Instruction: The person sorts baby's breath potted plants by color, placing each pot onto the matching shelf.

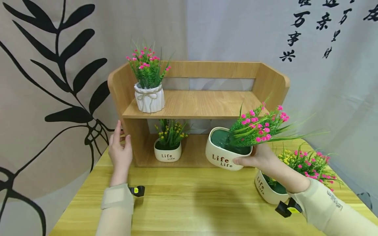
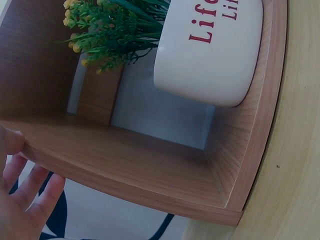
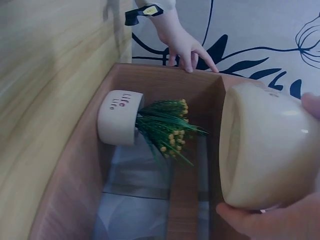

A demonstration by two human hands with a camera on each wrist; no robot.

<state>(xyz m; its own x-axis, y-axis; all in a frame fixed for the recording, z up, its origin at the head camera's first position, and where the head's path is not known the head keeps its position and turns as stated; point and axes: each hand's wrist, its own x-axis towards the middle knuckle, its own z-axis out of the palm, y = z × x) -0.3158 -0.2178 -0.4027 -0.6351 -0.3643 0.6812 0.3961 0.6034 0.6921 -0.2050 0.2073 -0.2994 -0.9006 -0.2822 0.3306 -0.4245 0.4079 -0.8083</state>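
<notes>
My right hand (image 1: 260,157) grips a white oval pot (image 1: 220,159) marked "Life", planted with pink flowers (image 1: 260,126) and grass. The pot is tilted to the right, in front of the shelf's lower opening. In the right wrist view the pot's base (image 3: 231,145) shows, with the thumb and fingers around its side. My left hand (image 1: 120,154) is at the left side panel of the wooden shelf (image 1: 189,113). In the left wrist view its fingers (image 2: 47,197) extend along the panel's outer face, thumb at the front edge.
A yellow-flowered pot (image 1: 167,152) stands on the lower shelf, left of centre. On the upper shelf, at left, is a white pot with a twine bow (image 1: 149,100) and pink flowers. Another "Life" pot (image 1: 267,190) with yellow and pink flowers stands on the table (image 1: 177,203), behind my right forearm.
</notes>
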